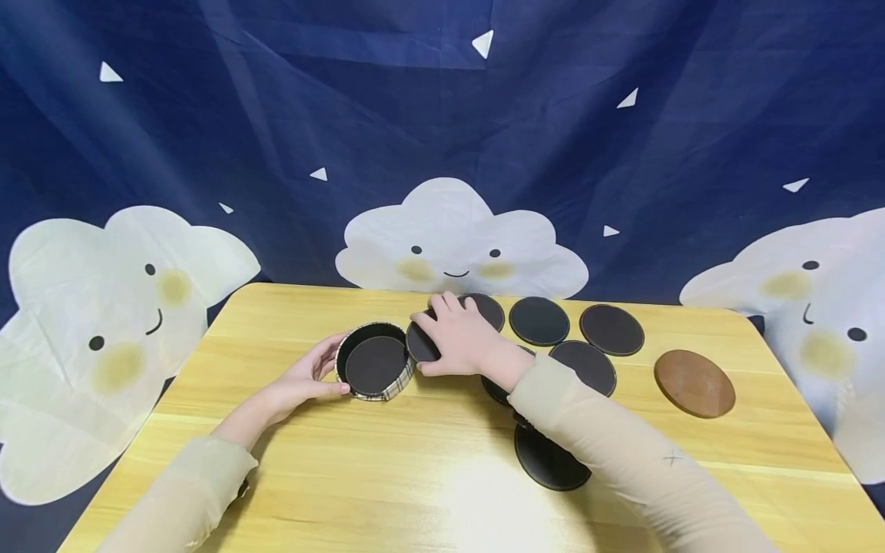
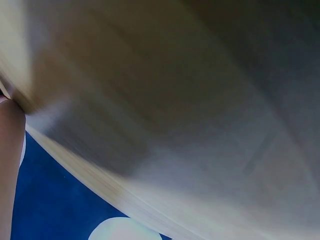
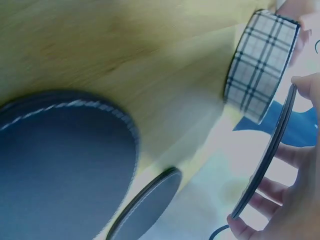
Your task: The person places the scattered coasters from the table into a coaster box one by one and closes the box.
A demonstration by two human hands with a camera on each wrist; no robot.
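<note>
Counter of pale yellowish wood (image 1: 387, 468) is bearing one holder and a spread of round discs. Left hand (image 1: 304, 379) is gripping the left side of a shallow round holder with a cream-and-black plaid wall (image 1: 397, 385), thumb on the near side, fingers curving round the far side. Dark brown round surface is showing at the holder's bottom; loose piece or own base, cannot tell. Right hand (image 1: 459, 338) is holding a dark brown, stitched-edge disc (image 1: 420, 342) by its rim, thumb and fingertips spanning its width. This disc is sitting in the hand just beside the holder's right wall.

Lying on the counter, to the right: a dark brown disc (image 1: 486, 309) partly behind the right hand; a bluish-black disc (image 1: 539, 321) beside it; a second dark brown disc (image 1: 611, 330) further right; a third (image 1: 588, 367) closer to the person; a black-looking disc (image 1: 492, 390) mostly hidden under the right wrist; a glossy black disc (image 1: 553, 461) nearest the person, partly covered by the beige right sleeve (image 1: 622, 438). Plain reddish-brown disc (image 1: 694, 383) is resting apart, furthest right. Dark blue cloth (image 1: 401, 115) printed with white smiling clouds is hanging behind. Left wrist view is mostly blurring.
</note>
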